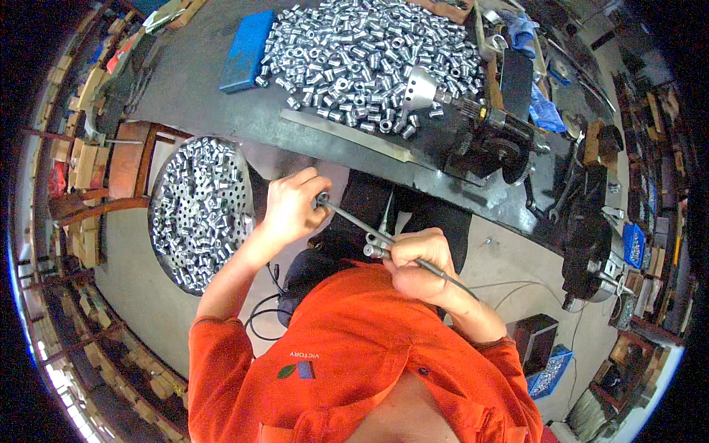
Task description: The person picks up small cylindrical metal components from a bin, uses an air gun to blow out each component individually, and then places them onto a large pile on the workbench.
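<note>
My left hand (294, 205) is closed around a small metal fitting (322, 198), whose round open end shows at the fingers. In my right hand (422, 262) is a long thin grey rod (362, 224), which slants from the fitting down past my right wrist. The rod's upper end meets the fitting; whether it goes inside I cannot tell. Another metal fitting (375, 252) shows right beside my right fingers, perhaps held with the rod. Left of my left arm, a round perforated metal tray (235, 193) carries many similar fittings.
On the dark workbench (192, 81) ahead lies a large heap of metal fittings (369, 59), with a blue box (247, 52) at its left. A black geared machine (498, 140) stands at the bench's right. A wooden chair (133, 170) is left; a blue bin (550, 371) sits lower right.
</note>
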A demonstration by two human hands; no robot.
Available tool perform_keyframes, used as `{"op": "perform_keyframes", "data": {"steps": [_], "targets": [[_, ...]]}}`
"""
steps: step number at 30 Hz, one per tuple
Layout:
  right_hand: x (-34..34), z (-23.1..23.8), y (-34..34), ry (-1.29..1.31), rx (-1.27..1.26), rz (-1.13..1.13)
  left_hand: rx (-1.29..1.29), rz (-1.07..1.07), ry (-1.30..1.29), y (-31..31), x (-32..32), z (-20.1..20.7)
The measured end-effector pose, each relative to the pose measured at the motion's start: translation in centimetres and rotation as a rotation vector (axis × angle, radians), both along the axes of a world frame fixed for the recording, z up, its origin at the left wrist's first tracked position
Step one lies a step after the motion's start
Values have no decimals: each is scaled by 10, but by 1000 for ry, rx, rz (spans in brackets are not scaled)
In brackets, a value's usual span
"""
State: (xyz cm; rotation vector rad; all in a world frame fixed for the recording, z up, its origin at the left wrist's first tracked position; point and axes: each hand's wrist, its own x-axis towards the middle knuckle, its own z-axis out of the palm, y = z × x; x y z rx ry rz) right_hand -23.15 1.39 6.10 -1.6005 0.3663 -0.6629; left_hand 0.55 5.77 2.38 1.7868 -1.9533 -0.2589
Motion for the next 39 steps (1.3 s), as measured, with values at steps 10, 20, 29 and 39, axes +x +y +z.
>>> {"op": "perform_keyframes", "data": {"steps": [10, 20, 29, 39], "targets": [[3, -19, -2, 38, 93, 1, 0, -20, 76, -1, -4, -1], [-5, -23, -3, 68, -346, -122, 52, -16, 25, -32, -18, -13], [-28, -15, 4, 82, -276, -316, 62, 42, 210, -143, -20, 13], [-15, -26, 9, 100, -310, -347, 219, -62, 94, 19, 46, -25]]}}
